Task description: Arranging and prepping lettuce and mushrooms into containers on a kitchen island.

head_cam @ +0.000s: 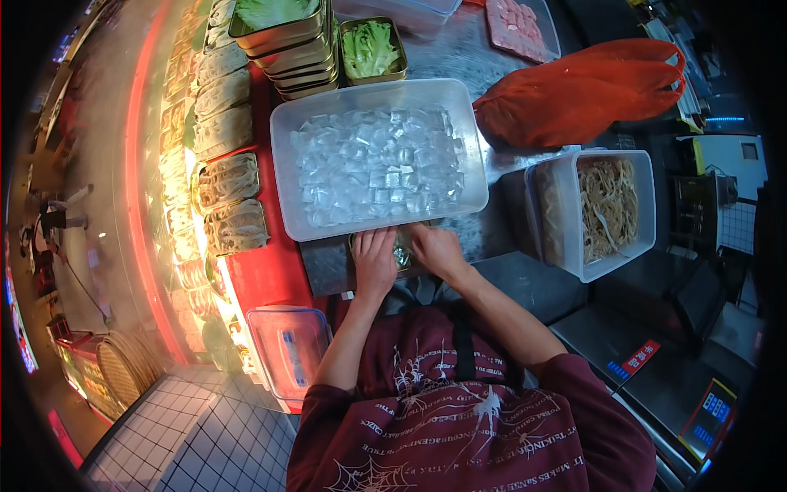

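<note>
My left hand lies with its fingers together and stretched on the left part of a small metal tray, close below a large clear plastic tub of ice cubes. Bent fingers of my right hand touch the tray's right side; whether they hold something is hidden. Between the hands shows something shiny, too small to name. Top left of the tub rises a stack of metal trays with lettuce in the top one. One more tray of lettuce stands beside the stack.
On the right are a red plastic bag and a plastic container of brown strips. A tray of pink meat is at the top. Filled trays line the lit display on the left, above a lidded plastic box. Far left, a person holds a long pole.
</note>
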{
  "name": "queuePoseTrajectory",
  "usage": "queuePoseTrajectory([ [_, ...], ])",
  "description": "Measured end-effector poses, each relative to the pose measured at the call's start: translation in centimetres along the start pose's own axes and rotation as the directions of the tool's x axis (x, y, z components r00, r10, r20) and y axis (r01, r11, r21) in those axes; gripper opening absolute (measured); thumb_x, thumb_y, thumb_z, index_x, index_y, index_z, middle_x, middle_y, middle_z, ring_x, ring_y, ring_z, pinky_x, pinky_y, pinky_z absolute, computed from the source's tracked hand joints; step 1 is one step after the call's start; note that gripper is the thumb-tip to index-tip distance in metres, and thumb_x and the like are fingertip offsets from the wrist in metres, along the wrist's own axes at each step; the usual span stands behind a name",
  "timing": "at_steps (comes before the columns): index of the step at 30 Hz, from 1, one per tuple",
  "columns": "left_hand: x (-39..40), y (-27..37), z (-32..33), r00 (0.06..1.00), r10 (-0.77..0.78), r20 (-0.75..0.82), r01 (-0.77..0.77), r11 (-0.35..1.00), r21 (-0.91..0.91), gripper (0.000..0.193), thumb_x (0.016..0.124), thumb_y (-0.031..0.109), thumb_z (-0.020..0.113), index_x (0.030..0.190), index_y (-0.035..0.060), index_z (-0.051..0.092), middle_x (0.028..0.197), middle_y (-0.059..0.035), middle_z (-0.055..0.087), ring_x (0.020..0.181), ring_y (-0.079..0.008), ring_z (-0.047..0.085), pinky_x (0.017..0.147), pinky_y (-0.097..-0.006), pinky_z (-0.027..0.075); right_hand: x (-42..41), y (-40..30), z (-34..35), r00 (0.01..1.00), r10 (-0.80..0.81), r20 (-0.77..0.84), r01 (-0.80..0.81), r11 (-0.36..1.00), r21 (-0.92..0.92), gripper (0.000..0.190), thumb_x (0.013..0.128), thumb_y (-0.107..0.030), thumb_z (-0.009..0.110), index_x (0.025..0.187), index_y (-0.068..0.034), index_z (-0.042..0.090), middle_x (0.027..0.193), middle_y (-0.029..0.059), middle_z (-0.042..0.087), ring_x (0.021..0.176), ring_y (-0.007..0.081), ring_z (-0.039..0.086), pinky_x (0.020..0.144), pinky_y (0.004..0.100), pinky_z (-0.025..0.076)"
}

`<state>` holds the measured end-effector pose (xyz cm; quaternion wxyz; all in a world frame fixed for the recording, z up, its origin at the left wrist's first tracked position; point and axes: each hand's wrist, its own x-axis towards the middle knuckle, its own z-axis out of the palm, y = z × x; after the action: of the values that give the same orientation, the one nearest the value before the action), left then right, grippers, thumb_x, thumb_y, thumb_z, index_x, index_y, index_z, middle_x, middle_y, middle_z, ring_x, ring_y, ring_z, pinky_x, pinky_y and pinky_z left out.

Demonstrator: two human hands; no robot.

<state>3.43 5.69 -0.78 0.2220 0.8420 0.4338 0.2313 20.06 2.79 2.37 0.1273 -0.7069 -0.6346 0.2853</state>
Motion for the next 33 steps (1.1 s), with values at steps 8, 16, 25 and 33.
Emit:
queuePoseTrajectory([
  [8,0.1,0.3,-0.3,1.0,-0.008,-0.004,0.008,0.999,0.035,0.045,0.08,0.002,0.055,0.124,-0.0007,0.06,0.129,-0.0138,0.058,0.128,-0.0323,0.047,0.112,-0.0492,0.031,-0.2,0.0,-0.1,0.998,-0.048,-0.039,0.049,0.998,0.029,0.038,0.086,-0.015,0.058,0.124,-0.009,0.056,0.082,0.0199,0.068,0.072,0.0413,0.065,0.064,0.054,0.05],
  [16,-1.4,0.7,-0.9,0.996,-0.081,0.049,0.075,0.99,0.116,0.056,0.079,0.001,0.054,0.135,-0.0032,0.049,0.138,-0.0192,0.047,0.132,-0.0372,0.04,0.114,-0.0506,0.028,-0.1,-0.1,0.9,0.982,-0.146,-0.12,0.153,0.987,0.053,0.045,0.086,-0.015,0.057,0.131,-0.012,0.052,0.079,0.0163,0.068,0.069,0.0386,0.065,0.061,0.0522,0.051],
  [25,-1.3,-0.4,-1.9,0.994,-0.084,-0.069,0.088,0.994,0.065,0.042,0.079,-0.001,0.051,0.121,-0.0027,0.058,0.129,-0.0222,0.051,0.124,-0.0414,0.045,0.108,-0.0507,0.034,-0.2,-1.1,1.2,0.988,-0.152,-0.039,0.154,0.986,0.061,0.045,0.085,-0.014,0.06,0.129,-0.015,0.056,0.089,0.0154,0.07,0.073,0.0361,0.067,0.063,0.0483,0.053],
  [33,-1.3,-0.8,-1.7,1.0,-0.008,-0.017,0.009,0.997,0.076,0.038,0.078,-0.001,0.056,0.115,-0.0022,0.061,0.125,-0.0176,0.056,0.12,-0.0373,0.049,0.105,-0.0501,0.037,0.1,-0.8,1.1,0.989,-0.148,-0.011,0.148,0.988,0.051,0.044,0.085,-0.015,0.059,0.128,-0.014,0.057,0.089,0.0144,0.07,0.075,0.036,0.067,0.063,0.0484,0.053],
])
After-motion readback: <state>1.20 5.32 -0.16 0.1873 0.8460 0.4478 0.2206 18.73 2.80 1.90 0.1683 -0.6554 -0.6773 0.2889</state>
